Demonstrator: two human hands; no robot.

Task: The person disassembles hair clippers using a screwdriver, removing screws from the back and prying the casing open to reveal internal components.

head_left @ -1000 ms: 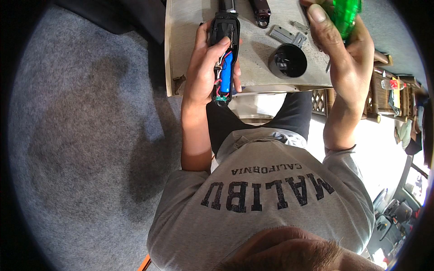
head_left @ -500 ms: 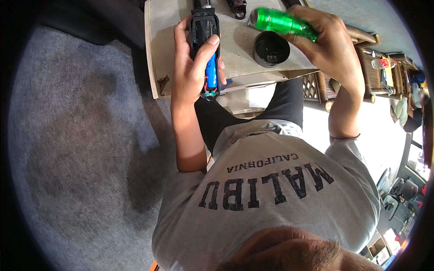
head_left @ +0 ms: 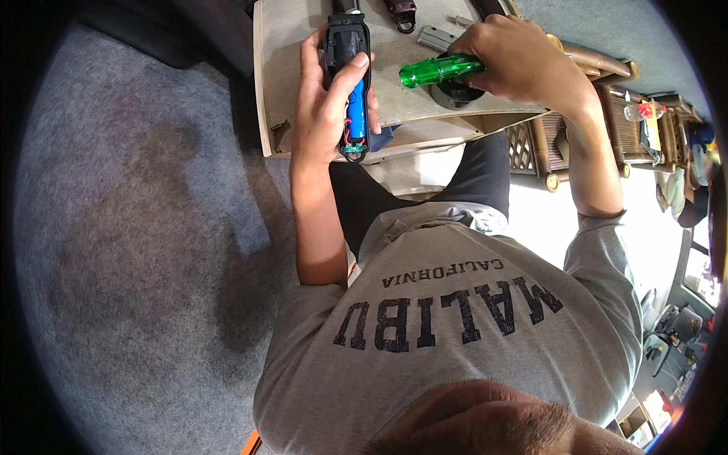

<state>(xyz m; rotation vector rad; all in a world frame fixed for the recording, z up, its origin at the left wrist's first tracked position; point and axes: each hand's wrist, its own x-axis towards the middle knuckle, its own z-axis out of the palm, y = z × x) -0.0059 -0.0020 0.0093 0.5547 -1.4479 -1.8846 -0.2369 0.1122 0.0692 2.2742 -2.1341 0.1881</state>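
My left hand (head_left: 322, 102) is wrapped round a hair clipper (head_left: 349, 42) whose housing is opened. Its blue battery cell (head_left: 358, 114), red wires and a small green circuit board (head_left: 353, 149) lie exposed, and my thumb presses on the inside. My right hand (head_left: 523, 61) grips a screwdriver by its translucent green handle (head_left: 436, 71), with the butt end pointing left; its shaft is hidden. Below the handle stands a round black dish (head_left: 457, 98), partly covered by the hand and handle. A metal clipper blade (head_left: 437, 38) rests on the table just beyond the handle.
A dark purple-brown cover piece (head_left: 403, 15) with a loop end lies at the far side of the pale wooden table (head_left: 413, 114). Bamboo furniture (head_left: 622, 129) with a clear bottle (head_left: 641, 111) stands to the right. Grey carpet (head_left: 136, 227) spreads at left.
My right hand has lowered the green screwdriver toward the black dish, now partly covering it. The clipper blade has come into fuller view. My left hand keeps its hold on the clipper.
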